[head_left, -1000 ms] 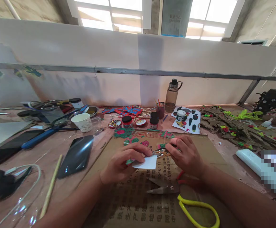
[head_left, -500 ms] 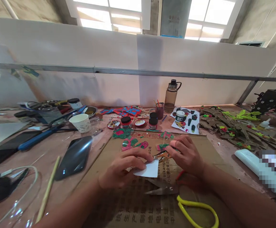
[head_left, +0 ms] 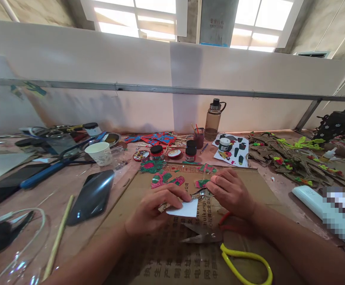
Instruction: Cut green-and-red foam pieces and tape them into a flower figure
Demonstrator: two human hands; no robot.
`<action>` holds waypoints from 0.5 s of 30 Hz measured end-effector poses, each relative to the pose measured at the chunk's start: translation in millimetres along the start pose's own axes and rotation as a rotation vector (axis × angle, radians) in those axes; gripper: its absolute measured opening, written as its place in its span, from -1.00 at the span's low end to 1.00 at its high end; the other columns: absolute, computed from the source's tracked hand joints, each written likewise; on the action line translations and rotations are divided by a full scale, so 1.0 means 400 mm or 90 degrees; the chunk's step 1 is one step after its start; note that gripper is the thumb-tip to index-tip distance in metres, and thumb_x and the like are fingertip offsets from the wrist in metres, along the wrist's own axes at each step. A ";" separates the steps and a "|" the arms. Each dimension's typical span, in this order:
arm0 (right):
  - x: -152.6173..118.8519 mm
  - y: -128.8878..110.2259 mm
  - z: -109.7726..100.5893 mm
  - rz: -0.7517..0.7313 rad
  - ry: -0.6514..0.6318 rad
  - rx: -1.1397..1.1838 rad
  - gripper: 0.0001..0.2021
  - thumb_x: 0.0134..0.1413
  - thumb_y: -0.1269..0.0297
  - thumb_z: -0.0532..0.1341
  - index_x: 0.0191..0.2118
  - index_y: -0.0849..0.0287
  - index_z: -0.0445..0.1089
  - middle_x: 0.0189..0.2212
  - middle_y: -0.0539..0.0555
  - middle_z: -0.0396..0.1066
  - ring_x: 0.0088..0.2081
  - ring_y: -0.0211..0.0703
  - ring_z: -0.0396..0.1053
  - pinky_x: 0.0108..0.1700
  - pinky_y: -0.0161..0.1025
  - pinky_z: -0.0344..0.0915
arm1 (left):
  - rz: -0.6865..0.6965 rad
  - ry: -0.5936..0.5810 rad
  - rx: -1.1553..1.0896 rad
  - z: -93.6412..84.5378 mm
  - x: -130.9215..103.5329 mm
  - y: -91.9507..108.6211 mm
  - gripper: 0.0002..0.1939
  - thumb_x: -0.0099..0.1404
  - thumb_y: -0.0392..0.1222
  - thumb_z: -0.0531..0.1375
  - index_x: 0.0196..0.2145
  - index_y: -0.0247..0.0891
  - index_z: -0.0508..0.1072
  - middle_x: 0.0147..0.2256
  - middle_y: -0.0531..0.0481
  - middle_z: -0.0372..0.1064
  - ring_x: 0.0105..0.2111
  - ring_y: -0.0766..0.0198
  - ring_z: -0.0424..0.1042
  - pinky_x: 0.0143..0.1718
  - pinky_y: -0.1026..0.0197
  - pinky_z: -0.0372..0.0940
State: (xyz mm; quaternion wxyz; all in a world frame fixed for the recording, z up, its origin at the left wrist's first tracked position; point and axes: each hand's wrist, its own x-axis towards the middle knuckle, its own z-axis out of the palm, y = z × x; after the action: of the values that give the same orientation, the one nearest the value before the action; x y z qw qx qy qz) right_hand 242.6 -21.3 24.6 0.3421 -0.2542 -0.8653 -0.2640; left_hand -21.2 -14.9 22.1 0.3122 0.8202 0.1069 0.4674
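My left hand (head_left: 157, 206) pinches a small piece of white paper (head_left: 187, 209) with one rounded corner, over the cardboard. Closed fingers of my right hand (head_left: 230, 190) grip a small shiny metallic thing (head_left: 201, 194); its far end reaches toward my left fingertips, and its exact kind is hard to make out. Below both hands lies a pair of scissors (head_left: 204, 236) with open blades and red and yellow handles. Pink-and-green painted pieces (head_left: 162, 178) rest on the printed cardboard sheet (head_left: 148, 245), one of them close to my right fingers.
A phone (head_left: 92, 196), a wooden stick (head_left: 59, 237) and a paper cup (head_left: 99, 154) are on the left. Paint jars (head_left: 191, 152) and a bottle (head_left: 213, 120) stand at the back. Brown craft pieces (head_left: 282, 158) and a white case (head_left: 309, 202) lie on the right.
Both hands stay nearly in place. The metallic thing between them has turned slightly and now looks silvery where it showed orange before.
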 end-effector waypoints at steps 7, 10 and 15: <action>-0.003 0.002 0.013 0.018 -0.047 0.039 -0.88 0.32 0.45 0.12 -0.26 0.19 0.36 -0.48 0.01 0.40 -0.39 -0.21 0.27 -0.28 -0.24 0.20 | -0.062 0.074 -0.035 0.019 -0.005 -0.014 -0.94 0.31 -0.23 0.27 -0.34 -0.22 0.50 -0.29 -0.13 0.57 -0.31 0.20 0.56 -0.20 0.14 0.42; -0.008 0.000 0.020 0.019 -0.057 0.067 -0.85 0.33 0.44 0.10 -0.29 0.19 0.35 -0.49 0.01 0.38 -0.43 -0.23 0.24 -0.34 -0.27 0.16 | -0.098 0.090 -0.056 0.023 -0.001 -0.011 -0.89 0.32 -0.21 0.27 -0.38 -0.23 0.50 -0.33 -0.11 0.56 -0.34 0.22 0.55 -0.23 0.16 0.43; -0.031 -0.003 0.033 0.029 -0.107 0.093 -0.86 0.27 0.50 0.08 -0.29 0.19 0.34 -0.50 0.01 0.36 -0.45 -0.24 0.24 -0.38 -0.30 0.12 | -0.177 0.144 -0.131 0.029 -0.001 -0.019 -0.85 0.26 -0.16 0.32 -0.40 -0.25 0.47 -0.36 -0.09 0.54 -0.38 0.22 0.55 -0.32 0.18 0.46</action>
State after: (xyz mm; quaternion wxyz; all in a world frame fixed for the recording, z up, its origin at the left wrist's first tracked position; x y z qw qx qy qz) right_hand 243.8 -17.3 7.0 0.2917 -0.2692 -0.9019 -0.1701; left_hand -10.9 -13.9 12.8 0.4418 0.7035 0.2052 0.5175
